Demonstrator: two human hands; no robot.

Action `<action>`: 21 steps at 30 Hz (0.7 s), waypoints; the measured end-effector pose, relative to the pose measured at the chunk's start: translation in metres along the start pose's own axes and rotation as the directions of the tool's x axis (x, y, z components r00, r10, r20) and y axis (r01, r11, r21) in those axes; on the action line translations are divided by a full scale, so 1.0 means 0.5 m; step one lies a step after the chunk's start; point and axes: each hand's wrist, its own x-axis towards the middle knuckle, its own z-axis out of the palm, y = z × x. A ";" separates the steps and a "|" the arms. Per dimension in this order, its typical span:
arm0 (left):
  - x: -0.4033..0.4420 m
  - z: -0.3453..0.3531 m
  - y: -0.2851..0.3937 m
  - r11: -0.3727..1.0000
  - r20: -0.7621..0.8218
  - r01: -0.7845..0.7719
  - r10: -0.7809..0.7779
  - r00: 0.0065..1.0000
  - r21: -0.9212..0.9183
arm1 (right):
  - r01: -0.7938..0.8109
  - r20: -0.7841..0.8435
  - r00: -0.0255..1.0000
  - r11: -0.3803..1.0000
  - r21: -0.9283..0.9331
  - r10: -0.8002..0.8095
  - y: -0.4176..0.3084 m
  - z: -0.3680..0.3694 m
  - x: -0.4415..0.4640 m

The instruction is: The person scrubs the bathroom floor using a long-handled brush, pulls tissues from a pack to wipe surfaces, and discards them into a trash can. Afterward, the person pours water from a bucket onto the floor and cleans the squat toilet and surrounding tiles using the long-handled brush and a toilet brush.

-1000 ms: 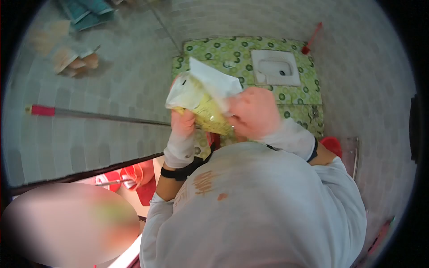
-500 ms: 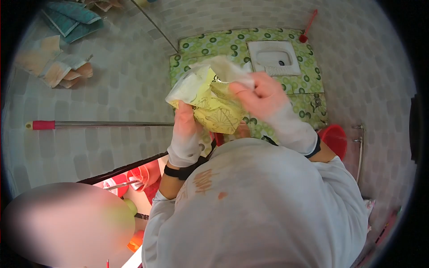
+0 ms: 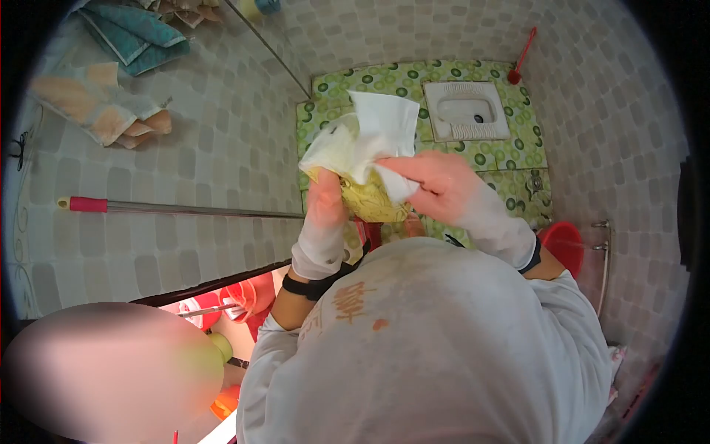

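My left hand (image 3: 326, 198) grips the left side of a yellow patterned tissue pack (image 3: 372, 201). The pack is held up in front of my chest, and part of it lies behind white paper. White tissue (image 3: 390, 122) stands up and spreads over the top of the pack. Pinched in my right hand (image 3: 442, 185) is a part of this tissue, with a corner hanging below the fingers. Thin, translucent whitish gloves cover both hands and wrists.
A white squat toilet (image 3: 467, 111) is set in the green patterned floor (image 3: 510, 185). A red brush (image 3: 521, 59) leans in the far corner. To the right stands a red bucket (image 3: 563, 248). A metal pole (image 3: 200, 211) and hanging cloths (image 3: 137, 37) are at left.
My right hand has drawn white tissue out over the pack, where it now stands unfolded. The pack's yellow front is more covered. The whole view has shifted slightly.
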 end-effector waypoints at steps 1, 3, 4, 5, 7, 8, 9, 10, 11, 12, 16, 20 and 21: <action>0.005 -0.004 -0.003 0.998 0.018 -0.020 0.019 1.000 0.058 | -0.038 -0.028 0.999 0.999 -0.013 0.038 0.002 0.005 0.000; 0.002 0.002 0.003 0.993 0.040 -0.027 0.023 0.999 0.113 | -0.174 0.022 0.985 0.985 -0.001 0.174 -0.001 -0.003 0.007; 0.002 0.005 0.005 0.986 0.060 -0.033 0.024 0.998 0.164 | -0.310 0.076 0.948 0.951 0.004 0.309 -0.004 -0.009 0.012; 0.003 0.001 0.000 0.985 0.064 -0.034 0.023 0.998 0.167 | -0.309 0.071 0.949 0.951 0.006 0.308 -0.019 -0.018 0.024; 0.006 -0.007 -0.012 0.997 0.071 0.070 -0.071 0.995 0.012 | -0.645 0.225 0.739 0.764 -0.038 0.635 -0.056 -0.034 0.053; 0.006 0.000 -0.013 0.997 0.075 0.071 -0.072 0.995 0.013 | -0.645 0.221 0.740 0.763 -0.036 0.636 -0.053 -0.030 0.053; 0.005 0.014 -0.011 0.999 0.093 0.034 -0.032 0.995 -0.018 | -0.669 0.212 0.739 0.733 0.124 0.639 -0.048 -0.023 0.052; 0.005 0.023 -0.007 0.999 0.109 -0.003 0.009 0.994 -0.051 | -0.673 0.204 0.738 0.685 0.279 0.643 -0.041 -0.016 0.051; 0.006 0.012 -0.015 0.999 0.109 -0.004 0.009 0.994 -0.050 | -0.672 0.204 0.739 0.685 0.280 0.642 -0.034 -0.011 0.048; 0.008 -0.006 -0.030 0.999 0.157 0.037 -0.031 0.987 -0.034 | -0.613 0.199 0.789 0.727 0.309 0.581 -0.022 -0.008 0.045; 0.025 0.010 -0.019 0.975 0.209 -0.044 -0.003 0.978 0.217 | -0.387 0.037 0.922 0.909 0.154 0.386 0.028 0.021 0.036; 0.049 -0.005 -0.015 0.991 0.091 0.019 -0.031 0.995 0.131 | -0.275 -0.022 0.959 0.945 0.178 0.283 0.033 0.018 0.048; 0.050 0.003 0.002 0.997 0.037 0.077 -0.077 0.996 0.003 | -0.370 0.019 0.918 0.837 0.403 0.397 0.039 0.017 0.046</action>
